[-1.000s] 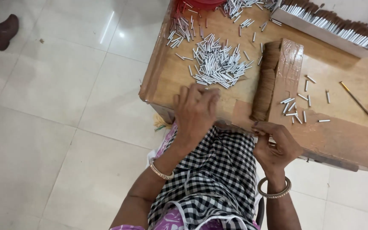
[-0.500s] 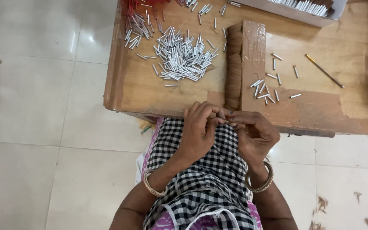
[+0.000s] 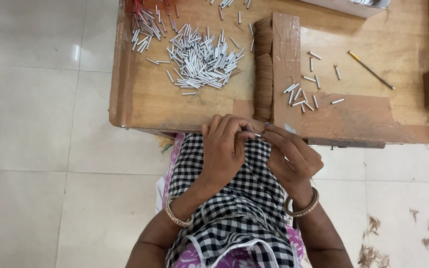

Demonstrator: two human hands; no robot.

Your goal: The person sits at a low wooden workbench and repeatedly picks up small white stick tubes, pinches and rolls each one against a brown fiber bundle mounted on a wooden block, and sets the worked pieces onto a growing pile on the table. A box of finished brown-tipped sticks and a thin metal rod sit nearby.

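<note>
I see the left hand (image 3: 224, 149) and the right hand (image 3: 289, 156) brought together just below the near edge of the wooden table (image 3: 140, 106), over a black-and-white checked cloth (image 3: 234, 208) on the lap. Both hands are closed in a pinch on one small silver tube (image 3: 257, 134), which sits between their fingertips, touching both. I take the upright wooden block (image 3: 285, 54) on the table as my marker. Pressed against its left face are brown fibre bundles (image 3: 262, 84). Further left of the block lies a heap of silver tubes (image 3: 202, 62). To the right of the block a few loose tubes (image 3: 304, 97) are scattered, and well beyond them lies a thin stick with a yellow end (image 3: 371, 70).
</note>
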